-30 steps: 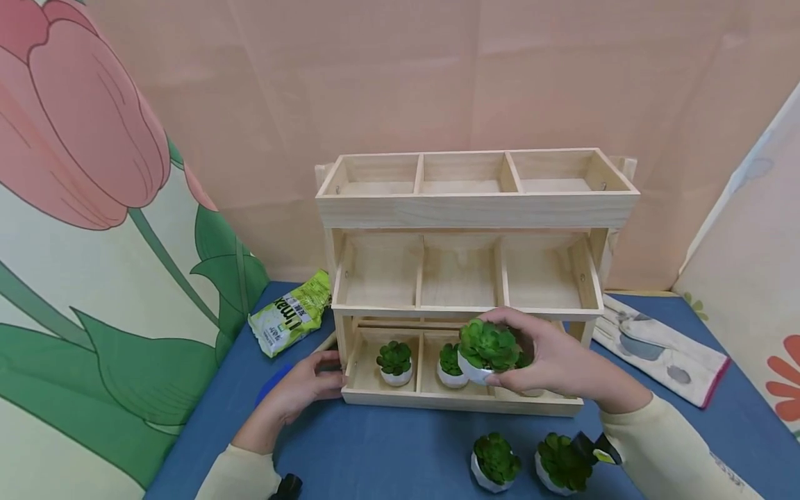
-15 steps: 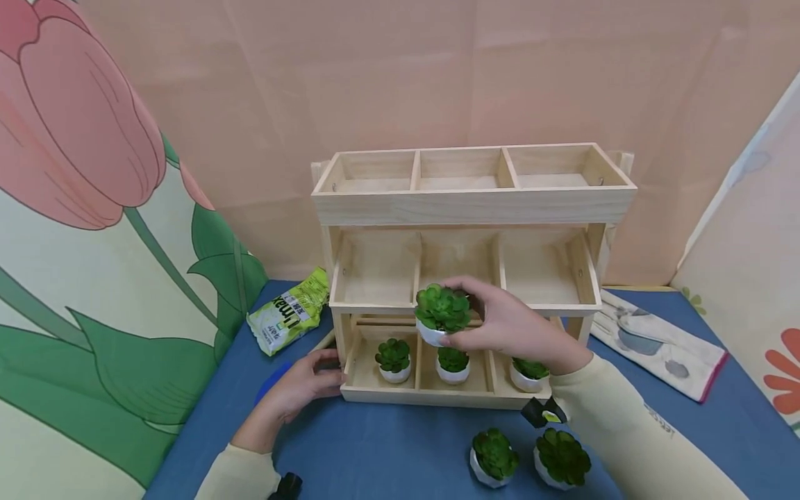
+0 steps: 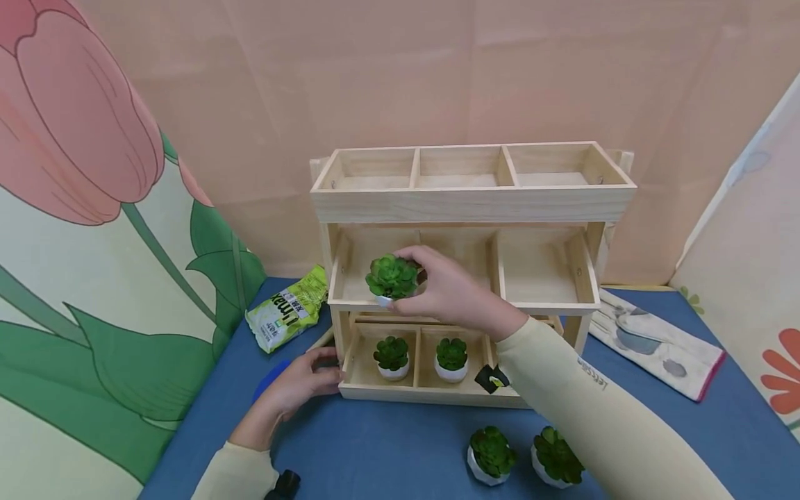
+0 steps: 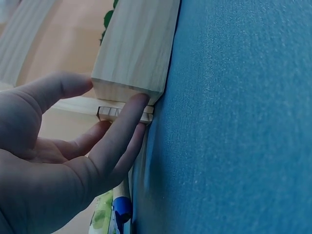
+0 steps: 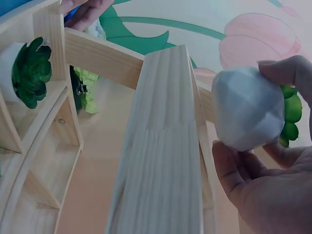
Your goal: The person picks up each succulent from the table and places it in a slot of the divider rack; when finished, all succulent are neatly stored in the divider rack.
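My right hand (image 3: 440, 288) holds a potted succulent (image 3: 392, 276) by its white faceted pot, in front of the middle tier's left compartment. In the right wrist view the thumb and fingers pinch the pot (image 5: 248, 109). At the lower left corner of the three-tier wooden shelf (image 3: 471, 201), my left hand (image 3: 300, 389) grips the bottom tray's end. The left wrist view has thumb and fingers on either side of that wooden end (image 4: 129, 87). One succulent (image 3: 392, 356) stands in the bottom left compartment, another (image 3: 451, 359) in the bottom middle one. My right sleeve covers the bottom right compartment.
Two more potted succulents (image 3: 491, 455) stand on the blue tabletop (image 3: 375, 444) at the front right. A green and white packet (image 3: 287, 310) lies left of the shelf, near a blue object partly behind my left hand. A folded cloth (image 3: 656, 344) lies on the right.
My right hand has carried the succulent left and upward, from over the bottom tray to the middle tier's left compartment. The left hand has stayed at the shelf's corner.
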`<state>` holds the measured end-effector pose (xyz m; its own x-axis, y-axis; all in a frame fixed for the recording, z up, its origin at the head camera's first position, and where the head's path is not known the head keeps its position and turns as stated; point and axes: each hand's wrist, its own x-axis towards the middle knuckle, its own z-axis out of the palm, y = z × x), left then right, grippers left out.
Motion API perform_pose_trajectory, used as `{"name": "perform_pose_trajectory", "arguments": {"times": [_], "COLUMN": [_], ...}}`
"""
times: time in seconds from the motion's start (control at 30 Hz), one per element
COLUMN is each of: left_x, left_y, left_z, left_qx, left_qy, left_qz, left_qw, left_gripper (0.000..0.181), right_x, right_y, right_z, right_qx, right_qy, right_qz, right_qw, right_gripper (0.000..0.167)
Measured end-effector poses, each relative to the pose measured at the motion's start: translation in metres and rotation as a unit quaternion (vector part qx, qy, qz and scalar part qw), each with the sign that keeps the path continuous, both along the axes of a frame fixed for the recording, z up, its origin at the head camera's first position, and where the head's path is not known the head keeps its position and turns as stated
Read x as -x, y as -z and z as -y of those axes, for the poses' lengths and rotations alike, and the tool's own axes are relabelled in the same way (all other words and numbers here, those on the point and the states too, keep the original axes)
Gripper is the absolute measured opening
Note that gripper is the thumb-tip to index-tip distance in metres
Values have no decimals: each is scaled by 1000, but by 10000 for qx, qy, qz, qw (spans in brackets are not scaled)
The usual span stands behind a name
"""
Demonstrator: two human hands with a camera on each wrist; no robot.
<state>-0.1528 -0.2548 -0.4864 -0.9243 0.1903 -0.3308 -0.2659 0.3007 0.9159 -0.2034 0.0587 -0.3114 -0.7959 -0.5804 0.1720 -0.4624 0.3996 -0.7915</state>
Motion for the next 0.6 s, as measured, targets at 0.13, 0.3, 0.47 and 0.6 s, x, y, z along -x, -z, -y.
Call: {"name": "perform_pose_trajectory", "arguments": {"times": [0.13,0.3,0.47,0.6], "left_x": [1,1,2,3], "left_y": [-2,-1,0,0], "left_z": [0,2,2,1], "left_qx": [-2,6,6,32], "left_qy": [25,43,40,49], "left_qz": [19,61,81,66], "left_qw": [10000,10000,10000,10000], "left_gripper": [72,71,71,72], "right_x": [9,17,25,36], "right_y": [-6,-11,-13,-13], "right_z": [15,34,47,54], "right_qx": [-218,-433,-748,-1034], "right_qy": [77,-102,-122,-136], "right_qz": [-62,-63,-80,-124], "right_qw": [9997,9990,9971,9945], "right_gripper": [67,66,68,69]}}
